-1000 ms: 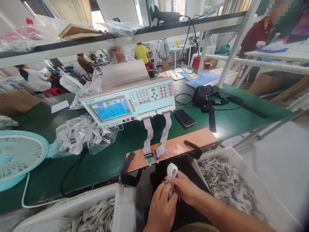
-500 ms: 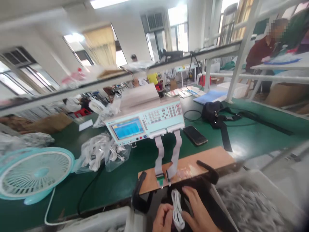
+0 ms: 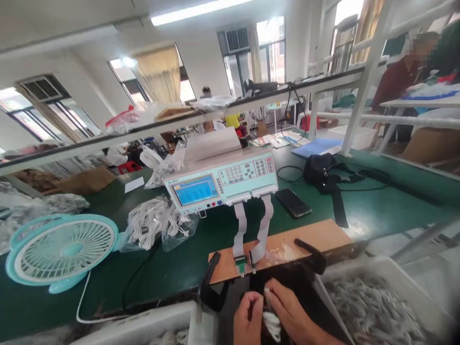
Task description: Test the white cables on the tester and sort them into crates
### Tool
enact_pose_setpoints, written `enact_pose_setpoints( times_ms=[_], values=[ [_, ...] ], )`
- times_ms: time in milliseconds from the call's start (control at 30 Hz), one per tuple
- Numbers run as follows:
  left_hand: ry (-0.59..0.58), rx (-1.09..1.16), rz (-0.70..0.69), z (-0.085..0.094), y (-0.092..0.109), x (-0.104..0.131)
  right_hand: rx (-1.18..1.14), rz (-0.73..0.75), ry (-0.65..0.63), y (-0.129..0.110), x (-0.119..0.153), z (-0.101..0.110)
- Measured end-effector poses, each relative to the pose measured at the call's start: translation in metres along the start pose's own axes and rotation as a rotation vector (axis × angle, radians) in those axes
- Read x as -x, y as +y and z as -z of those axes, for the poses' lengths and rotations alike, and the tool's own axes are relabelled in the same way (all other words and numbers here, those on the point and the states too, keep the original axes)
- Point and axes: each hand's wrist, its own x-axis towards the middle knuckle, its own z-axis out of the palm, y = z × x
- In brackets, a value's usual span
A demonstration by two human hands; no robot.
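A coiled white cable (image 3: 272, 327) hangs between my two hands, below the front edge of the bench. My left hand (image 3: 247, 317) is closed, fingertips pinched together beside the coil; what lies inside the pinch is largely hidden. My right hand (image 3: 287, 309) is closed too, with a white cable end showing at its thumb and forefinger. Just beyond the hands, a small green connector board (image 3: 241, 266) and a second plug (image 3: 252, 265) sit at the edge of a wooden board (image 3: 319, 235). Grey ribbon cables (image 3: 239, 230) link them to a cable tester (image 3: 223, 182) with a lit screen.
Black clamps (image 3: 209, 282) flank the wooden board. White bins (image 3: 388, 268) of cables stand to the right and lower left. A turquoise fan (image 3: 72, 249), bagged cables (image 3: 154, 223), a phone (image 3: 293, 202) and a black pouch (image 3: 318, 172) lie on the green bench.
My hands have drawn together at the upper part of the cable. The coil now droops lower and partly behind the fingers. My right hand has gone from spread to pinching; the view shifted slightly.
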Motion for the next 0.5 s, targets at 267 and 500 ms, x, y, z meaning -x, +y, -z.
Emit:
enact_pose_setpoints(
  times_ms=[267, 500],
  values=[
    [-0.244, 0.497, 0.313, 0.023, 0.018, -0.013, -0.374, -0.232, -0.025, -0.001, -0.027, -0.007],
    [-0.138, 0.423, 0.342, 0.022, 0.020, -0.019, -0.383, -0.309, 0.047, 0.003, -0.032, -0.019]
  ],
)
